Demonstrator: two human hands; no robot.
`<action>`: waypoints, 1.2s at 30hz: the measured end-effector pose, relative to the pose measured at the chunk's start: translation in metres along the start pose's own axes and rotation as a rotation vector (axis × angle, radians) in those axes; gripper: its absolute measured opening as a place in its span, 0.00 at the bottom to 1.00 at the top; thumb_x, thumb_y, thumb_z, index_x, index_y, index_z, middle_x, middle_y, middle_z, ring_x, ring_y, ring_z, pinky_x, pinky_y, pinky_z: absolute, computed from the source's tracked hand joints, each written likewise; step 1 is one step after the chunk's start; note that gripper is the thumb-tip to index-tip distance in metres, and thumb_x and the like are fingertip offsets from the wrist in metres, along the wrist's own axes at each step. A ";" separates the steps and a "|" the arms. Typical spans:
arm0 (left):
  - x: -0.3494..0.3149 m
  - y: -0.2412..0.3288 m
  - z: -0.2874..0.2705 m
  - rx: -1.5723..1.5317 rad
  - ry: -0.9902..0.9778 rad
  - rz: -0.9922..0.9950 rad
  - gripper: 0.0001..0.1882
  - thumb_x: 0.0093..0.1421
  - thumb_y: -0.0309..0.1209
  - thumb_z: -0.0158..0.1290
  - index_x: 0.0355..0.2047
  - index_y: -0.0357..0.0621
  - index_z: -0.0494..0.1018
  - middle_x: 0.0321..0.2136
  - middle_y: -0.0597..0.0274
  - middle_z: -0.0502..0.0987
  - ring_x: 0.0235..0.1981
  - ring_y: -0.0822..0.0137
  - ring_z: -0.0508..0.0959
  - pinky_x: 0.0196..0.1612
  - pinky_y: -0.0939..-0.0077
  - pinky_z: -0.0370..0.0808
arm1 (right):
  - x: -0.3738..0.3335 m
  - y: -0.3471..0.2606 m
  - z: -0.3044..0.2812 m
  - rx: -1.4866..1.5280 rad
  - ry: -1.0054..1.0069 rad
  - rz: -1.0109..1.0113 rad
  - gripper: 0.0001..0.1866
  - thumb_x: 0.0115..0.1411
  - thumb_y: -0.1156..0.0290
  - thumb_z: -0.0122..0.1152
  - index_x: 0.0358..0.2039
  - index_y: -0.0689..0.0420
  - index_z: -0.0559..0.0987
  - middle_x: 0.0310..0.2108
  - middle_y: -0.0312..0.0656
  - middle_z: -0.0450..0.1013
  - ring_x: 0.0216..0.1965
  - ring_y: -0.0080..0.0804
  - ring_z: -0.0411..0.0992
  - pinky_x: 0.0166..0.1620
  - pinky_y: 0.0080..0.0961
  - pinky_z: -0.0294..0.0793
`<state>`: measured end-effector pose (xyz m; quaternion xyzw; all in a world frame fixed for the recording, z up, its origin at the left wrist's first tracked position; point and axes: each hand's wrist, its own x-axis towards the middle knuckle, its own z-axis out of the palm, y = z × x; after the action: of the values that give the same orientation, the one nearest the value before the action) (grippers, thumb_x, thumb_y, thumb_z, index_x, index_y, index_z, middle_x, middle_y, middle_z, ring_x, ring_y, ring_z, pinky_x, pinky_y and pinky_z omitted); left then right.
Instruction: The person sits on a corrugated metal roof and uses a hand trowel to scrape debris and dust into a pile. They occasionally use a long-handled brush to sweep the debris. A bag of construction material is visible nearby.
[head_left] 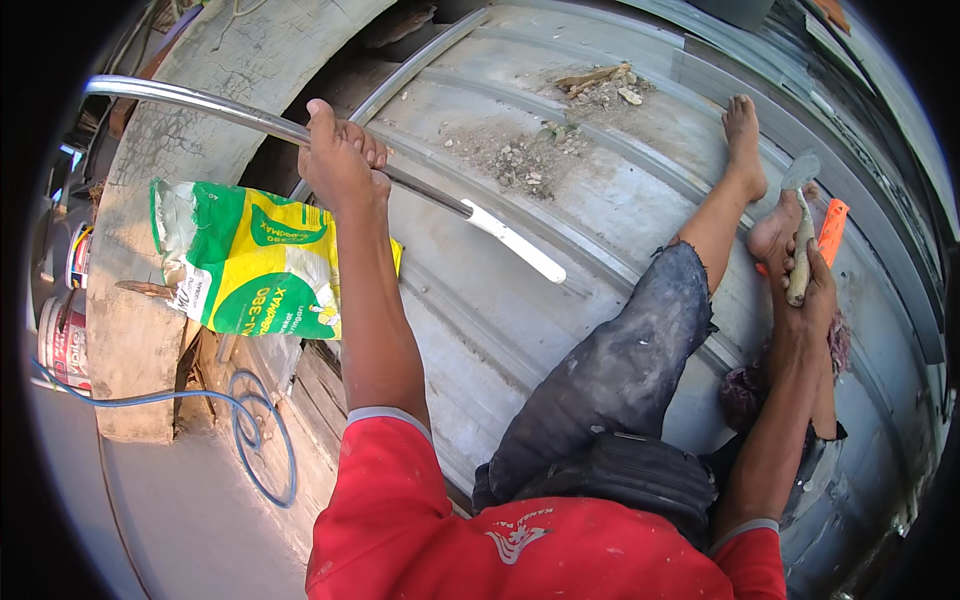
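Left hand (335, 160) closed around long metal pipe (300, 130), grip near pipe's middle, above green-and-yellow sack (255, 265). Pipe slanting across corrugated metal sheet (600, 230), white-wrapped end (515, 242) low over sheet. Right hand (808, 290) clenched on wooden handle of small hatchet (800, 235), blade up, beside bare feet resting on sheet. Orange tool (832, 230) just past hatchet. Blue hose (250, 430) coiled below sack.

Building site, corrugated metal roofing (600, 250), cement sack (250, 260), paint buckets (62, 335)
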<state>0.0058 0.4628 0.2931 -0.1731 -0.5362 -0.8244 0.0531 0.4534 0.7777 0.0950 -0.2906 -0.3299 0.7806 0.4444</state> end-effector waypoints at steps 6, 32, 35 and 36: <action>-0.040 -0.025 -0.003 -0.066 0.105 -0.031 0.31 0.77 0.51 0.55 0.20 0.51 0.60 0.14 0.68 0.58 0.13 0.69 0.60 0.19 0.69 0.59 | 0.002 0.005 -0.002 -0.034 0.046 0.016 0.16 0.78 0.63 0.56 0.55 0.63 0.72 0.42 0.44 0.77 0.32 0.26 0.77 0.25 0.20 0.77; -0.054 -0.003 -0.015 -0.008 -0.033 0.198 0.29 0.78 0.47 0.56 0.21 0.50 0.61 0.13 0.69 0.58 0.12 0.73 0.58 0.16 0.74 0.58 | -0.003 -0.001 0.001 -0.075 -0.019 0.002 0.18 0.79 0.64 0.55 0.59 0.65 0.71 0.41 0.44 0.78 0.32 0.23 0.76 0.25 0.17 0.79; -0.064 -0.027 -0.010 0.040 -0.023 0.194 0.29 0.78 0.47 0.55 0.21 0.50 0.61 0.13 0.69 0.58 0.12 0.73 0.59 0.16 0.75 0.60 | -0.005 -0.003 0.005 -0.131 -0.043 0.009 0.18 0.79 0.64 0.55 0.59 0.65 0.71 0.41 0.45 0.78 0.31 0.23 0.76 0.23 0.16 0.78; -0.062 -0.033 -0.008 0.038 -0.041 0.231 0.28 0.79 0.47 0.54 0.22 0.50 0.62 0.13 0.69 0.59 0.12 0.74 0.60 0.16 0.75 0.61 | -0.006 -0.003 0.008 -0.139 -0.028 0.004 0.18 0.79 0.64 0.55 0.58 0.65 0.72 0.41 0.45 0.78 0.30 0.23 0.76 0.23 0.16 0.77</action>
<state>0.0532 0.4630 0.2400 -0.2495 -0.5294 -0.7987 0.1399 0.4514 0.7711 0.1032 -0.3106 -0.3890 0.7604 0.4171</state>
